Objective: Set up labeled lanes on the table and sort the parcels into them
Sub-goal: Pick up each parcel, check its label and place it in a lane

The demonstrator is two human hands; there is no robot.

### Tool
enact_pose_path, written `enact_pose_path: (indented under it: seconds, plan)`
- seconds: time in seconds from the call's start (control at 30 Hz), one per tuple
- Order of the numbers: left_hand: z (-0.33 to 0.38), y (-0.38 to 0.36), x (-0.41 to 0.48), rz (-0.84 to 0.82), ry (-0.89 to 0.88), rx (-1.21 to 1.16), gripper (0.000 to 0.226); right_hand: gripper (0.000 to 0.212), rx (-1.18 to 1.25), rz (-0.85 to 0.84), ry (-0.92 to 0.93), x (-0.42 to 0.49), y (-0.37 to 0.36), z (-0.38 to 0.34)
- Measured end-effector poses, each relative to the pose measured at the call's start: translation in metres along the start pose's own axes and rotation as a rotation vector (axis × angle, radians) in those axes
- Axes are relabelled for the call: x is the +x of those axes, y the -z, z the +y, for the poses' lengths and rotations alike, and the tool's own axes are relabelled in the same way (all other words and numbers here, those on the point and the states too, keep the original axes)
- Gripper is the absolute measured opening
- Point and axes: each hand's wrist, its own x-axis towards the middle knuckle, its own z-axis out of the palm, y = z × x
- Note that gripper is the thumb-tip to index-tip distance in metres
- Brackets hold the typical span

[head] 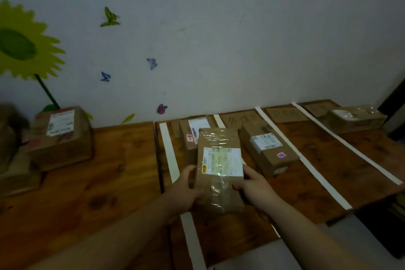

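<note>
step: sort | both hands grip taped parcel, fingers curled round its sides | tip: read label, lower flat between tape strips, frame centre

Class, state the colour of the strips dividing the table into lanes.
White strips, head view.

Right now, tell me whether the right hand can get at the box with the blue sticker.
Probably yes: the box lies just beyond the right hand, nothing between them. But that hand grips the taped parcel with the left hand, so it must let go first.
</note>
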Motion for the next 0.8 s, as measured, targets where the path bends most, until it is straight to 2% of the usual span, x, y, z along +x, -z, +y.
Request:
enact_pose_path:
  seconds: [0.07, 0.2, 0.37, 0.57, 0.8]
  plan:
    - [-0.007, -0.009, 0.007, 0.022, 0.027, 0.022, 0.062, 0.047, -0.068, -0.067, -0.025, 0.013, 0.008, 0.009]
    - [-0.022, -0.033, 0.023, 0.135, 0.084, 0.041, 0.071, 0.042, -0.221, -0.157, 0.007, 0.04, 0.03, 0.022]
    - [-0.036, -0.076, 0.019, 0.251, 0.129, -0.001, 0.063, 0.052, -0.265, -0.303, 0.003, 0.053, 0.061, 0.044]
    - [-0.062, -0.103, 0.011, 0.303, 0.223, 0.034, 0.066, 0.05, -0.277, -0.382, -0.091, 0.046, 0.069, 0.081]
    - [-0.081, -0.101, 0.026, 0.295, 0.289, 0.022, 0.065, 0.048, -0.342, -0.347, -0.054, 0.057, 0.059, 0.102]
